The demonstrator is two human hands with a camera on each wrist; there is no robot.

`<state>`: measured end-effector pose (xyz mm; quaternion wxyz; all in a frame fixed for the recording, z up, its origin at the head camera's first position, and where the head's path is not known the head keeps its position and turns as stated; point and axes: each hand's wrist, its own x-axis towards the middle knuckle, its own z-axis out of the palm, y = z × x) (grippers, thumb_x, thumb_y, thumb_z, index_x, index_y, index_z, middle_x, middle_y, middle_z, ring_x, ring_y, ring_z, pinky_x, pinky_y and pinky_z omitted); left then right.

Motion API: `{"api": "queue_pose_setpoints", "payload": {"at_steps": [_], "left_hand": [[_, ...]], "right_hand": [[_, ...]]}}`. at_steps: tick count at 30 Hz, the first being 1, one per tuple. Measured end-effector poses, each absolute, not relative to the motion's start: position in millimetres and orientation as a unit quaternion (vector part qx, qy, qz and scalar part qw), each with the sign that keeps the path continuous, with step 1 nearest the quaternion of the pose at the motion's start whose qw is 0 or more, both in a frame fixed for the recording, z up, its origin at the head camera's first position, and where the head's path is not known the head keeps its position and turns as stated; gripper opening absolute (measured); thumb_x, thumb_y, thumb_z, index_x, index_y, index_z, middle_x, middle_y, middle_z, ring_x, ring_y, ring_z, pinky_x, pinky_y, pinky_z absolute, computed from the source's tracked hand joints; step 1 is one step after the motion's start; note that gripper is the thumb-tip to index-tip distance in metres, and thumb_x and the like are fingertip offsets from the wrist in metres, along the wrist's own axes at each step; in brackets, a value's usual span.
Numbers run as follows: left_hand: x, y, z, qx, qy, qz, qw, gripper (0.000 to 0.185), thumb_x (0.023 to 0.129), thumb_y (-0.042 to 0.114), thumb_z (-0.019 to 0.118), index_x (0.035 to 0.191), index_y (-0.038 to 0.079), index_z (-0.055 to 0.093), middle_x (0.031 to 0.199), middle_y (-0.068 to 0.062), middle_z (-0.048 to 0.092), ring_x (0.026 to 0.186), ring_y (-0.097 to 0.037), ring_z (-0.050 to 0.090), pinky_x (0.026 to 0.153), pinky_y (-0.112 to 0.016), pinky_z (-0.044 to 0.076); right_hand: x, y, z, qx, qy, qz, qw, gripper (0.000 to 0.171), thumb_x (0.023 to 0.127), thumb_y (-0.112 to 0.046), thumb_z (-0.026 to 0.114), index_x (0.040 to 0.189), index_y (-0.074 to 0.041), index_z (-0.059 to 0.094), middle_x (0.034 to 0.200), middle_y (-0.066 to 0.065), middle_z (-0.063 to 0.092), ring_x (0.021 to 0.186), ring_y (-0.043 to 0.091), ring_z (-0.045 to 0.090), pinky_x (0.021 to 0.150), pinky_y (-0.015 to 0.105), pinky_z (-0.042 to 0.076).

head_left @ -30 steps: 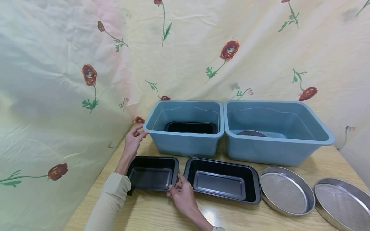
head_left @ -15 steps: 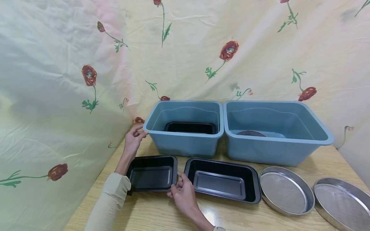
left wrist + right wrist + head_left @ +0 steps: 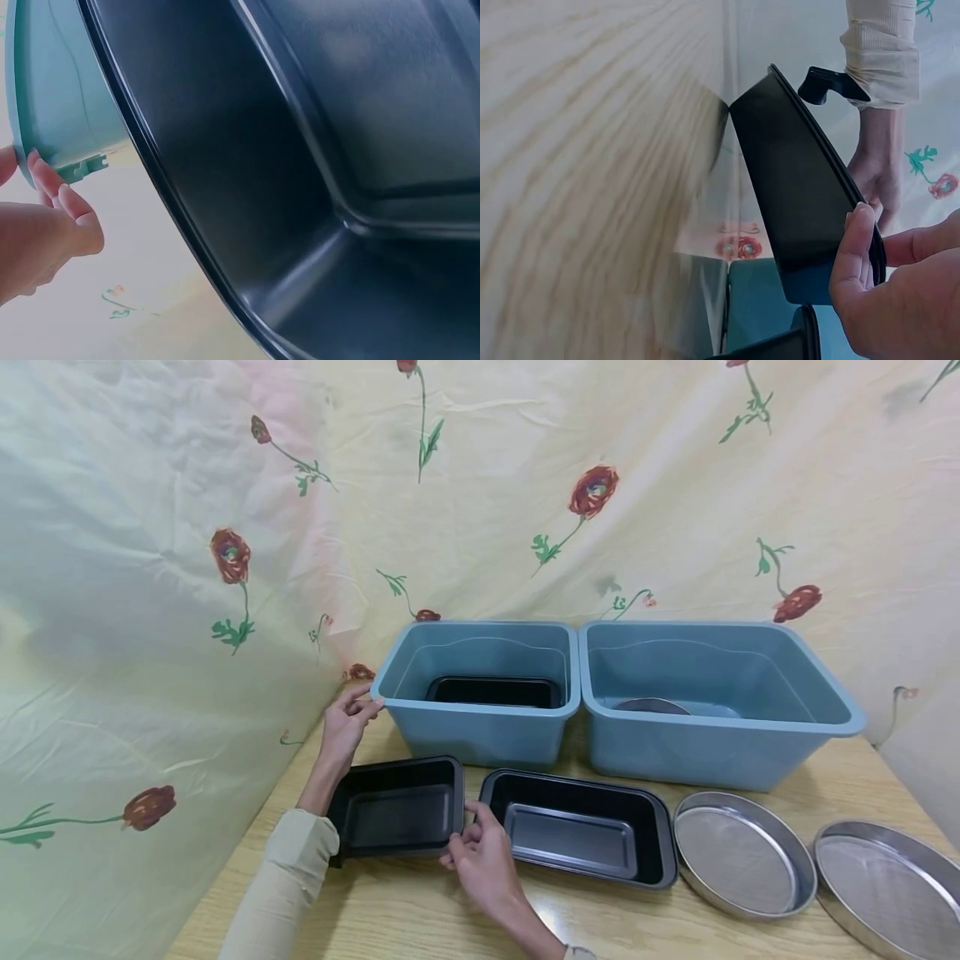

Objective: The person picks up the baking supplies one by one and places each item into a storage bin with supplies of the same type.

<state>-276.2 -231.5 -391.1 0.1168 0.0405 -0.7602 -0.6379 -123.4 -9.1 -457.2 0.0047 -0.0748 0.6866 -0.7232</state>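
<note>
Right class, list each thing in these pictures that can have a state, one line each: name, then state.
Small black tray: one side lifted off the table, pinched by right hand.
Large black tray: flat, empty.
Left bin: holds a black tray; left hand touches its corner.
Right bin: holds a metal pan.
Two sieves: flat on table.

black pans (image 3: pixel 397 810), blue bins (image 3: pixel 480 727), seemingly silver sieves (image 3: pixel 738 856)

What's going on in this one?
A person's right hand pinches the near right rim of a small black baking pan and has it tipped up off the wooden table. The left hand rests its fingers on the corner of the left blue tub, which already holds one black pan. A larger black pan and two round metal sieves lie alongside.
</note>
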Motion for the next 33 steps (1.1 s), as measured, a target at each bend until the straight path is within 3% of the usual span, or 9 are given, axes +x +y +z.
{"api": "queue_pose_setpoints", "payload": {"at_steps": [5, 13, 21, 28, 33], "left_hand": [[-276.0, -232.9, -390.9, 0.039, -0.76, -0.638, 0.113, 0.042, 0.101, 0.014, 0.068, 0.139, -0.002, 0.06, 0.093, -0.005, 0.071, 0.089, -0.017, 0.056, 0.089, -0.036, 0.04], [-276.7, -235.8, -390.4, 0.035, -0.765, -0.634, 0.107, 0.043, 0.102, 0.017, 0.068, 0.14, -0.001, 0.06, 0.081, 0.007, 0.067, 0.094, -0.026, 0.057, 0.088, -0.035, 0.039], [-277.2, -235.1, -388.7, 0.036, -0.771, -0.627, 0.106, 0.042, 0.102, 0.017, 0.068, 0.139, -0.002, 0.06, 0.1, -0.012, 0.073, 0.094, -0.023, 0.057, 0.091, -0.037, 0.038], [-277.7, -236.7, -389.0, 0.033, -0.781, -0.615, 0.101, 0.044, 0.102, 0.018, 0.068, 0.141, 0.0, 0.06, 0.084, 0.005, 0.069, 0.087, -0.014, 0.057, 0.09, -0.037, 0.04], [-278.1, -237.0, -388.8, 0.032, -0.781, -0.616, 0.1, 0.044, 0.102, 0.018, 0.068, 0.141, -0.001, 0.06, 0.083, 0.006, 0.068, 0.089, -0.018, 0.058, 0.093, -0.041, 0.04]], "right_hand": [[-123.6, -4.9, -454.6, -0.08, 0.686, -0.723, 0.007, 0.054, 0.095, 0.01, 0.057, 0.145, 0.016, 0.038, 0.077, 0.012, 0.063, 0.068, 0.029, 0.07, 0.067, 0.03, 0.059], [-125.9, 3.0, -449.1, -0.079, 0.682, -0.727, 0.008, 0.054, 0.096, 0.01, 0.057, 0.146, 0.015, 0.038, 0.078, 0.012, 0.062, 0.068, 0.026, 0.069, 0.068, 0.03, 0.059], [-126.0, 10.7, -445.8, -0.079, 0.688, -0.721, 0.007, 0.055, 0.096, 0.011, 0.057, 0.147, 0.014, 0.038, 0.081, 0.017, 0.063, 0.069, 0.026, 0.069, 0.068, 0.03, 0.059], [-125.3, 17.1, -440.3, -0.084, 0.69, -0.719, 0.004, 0.054, 0.096, 0.01, 0.058, 0.147, 0.013, 0.039, 0.078, 0.014, 0.063, 0.069, 0.028, 0.07, 0.067, 0.03, 0.059], [-125.8, 21.8, -436.0, -0.087, 0.69, -0.718, 0.002, 0.05, 0.096, 0.01, 0.057, 0.144, 0.012, 0.043, 0.08, 0.016, 0.065, 0.069, 0.028, 0.07, 0.067, 0.03, 0.059]]}}
